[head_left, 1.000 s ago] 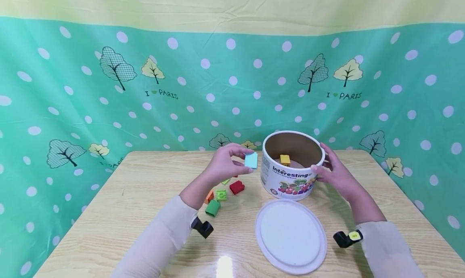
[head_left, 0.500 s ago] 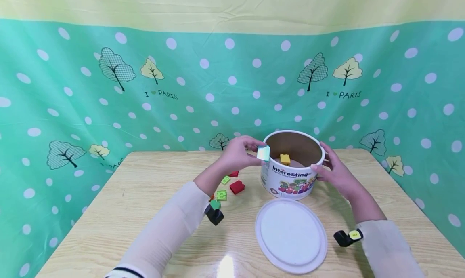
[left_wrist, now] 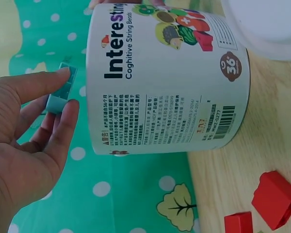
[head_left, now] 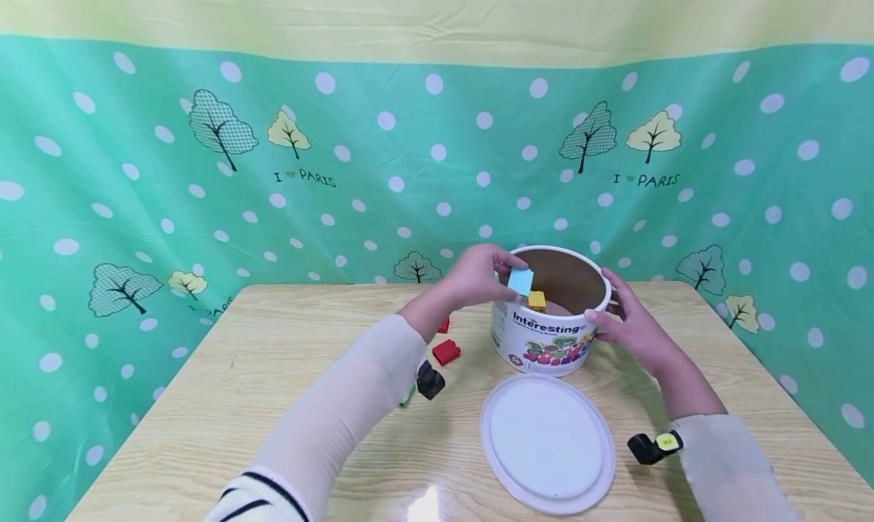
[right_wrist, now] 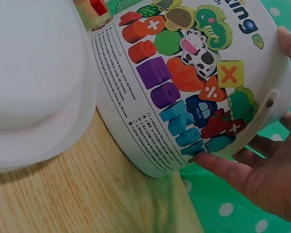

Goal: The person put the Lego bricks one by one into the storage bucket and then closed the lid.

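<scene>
Head view, left hand raised, pinching blue block, right hand gripping bucket

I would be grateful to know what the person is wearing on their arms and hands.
The left hand and right hand wear no gloves. The left sleeve and right sleeve are pale, with black stripes farther up the left. A black camera sits at each wrist, a yellow label beside the right one.

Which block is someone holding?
The light-blue rectangular plastic block, pinched in the left grip; the yellow block is in the white cylindrical tub; red blocks lie on the wooden table.
</scene>
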Tool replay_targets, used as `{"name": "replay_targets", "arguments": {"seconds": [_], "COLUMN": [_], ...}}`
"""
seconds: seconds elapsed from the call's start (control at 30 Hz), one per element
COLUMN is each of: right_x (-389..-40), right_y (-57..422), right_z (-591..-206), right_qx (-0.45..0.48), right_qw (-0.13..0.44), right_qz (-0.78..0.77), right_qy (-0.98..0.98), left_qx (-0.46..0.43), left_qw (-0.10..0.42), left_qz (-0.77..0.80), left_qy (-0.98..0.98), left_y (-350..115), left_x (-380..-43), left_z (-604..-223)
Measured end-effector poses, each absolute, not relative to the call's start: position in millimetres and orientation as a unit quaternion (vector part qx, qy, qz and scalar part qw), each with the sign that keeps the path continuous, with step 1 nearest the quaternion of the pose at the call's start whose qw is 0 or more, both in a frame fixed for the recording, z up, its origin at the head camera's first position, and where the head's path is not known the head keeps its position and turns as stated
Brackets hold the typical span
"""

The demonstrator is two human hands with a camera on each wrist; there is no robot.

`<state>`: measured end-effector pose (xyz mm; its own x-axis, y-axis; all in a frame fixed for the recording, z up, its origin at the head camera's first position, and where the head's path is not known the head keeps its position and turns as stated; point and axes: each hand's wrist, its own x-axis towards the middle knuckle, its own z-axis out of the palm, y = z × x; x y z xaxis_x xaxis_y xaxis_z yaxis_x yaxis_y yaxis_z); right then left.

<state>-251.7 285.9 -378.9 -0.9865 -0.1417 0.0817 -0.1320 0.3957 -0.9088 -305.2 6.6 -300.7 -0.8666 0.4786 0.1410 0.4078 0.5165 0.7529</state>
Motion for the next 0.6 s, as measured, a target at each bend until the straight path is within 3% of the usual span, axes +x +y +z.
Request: {"name": "replay_targets", "arguments": {"seconds": [0.37,0.6], "right_x": [-253,-253], "right_y": [286,287], "right_z": [-379,-381], "right_qx": [-0.085,-0.086], "right_qw": [0.002,0.004], "right_qz": [-0.541,-0.542], "right_qy": [0.837,0.836], "left_qx": [0.221,0.208], "left_qw": [0.093,0.086], "left_qz": [0.458,0.474], "left_qy": [0.856,0.851], "left_y": [19,19], "left_x": [-317,-321], "left_z": [-298,-301]}}
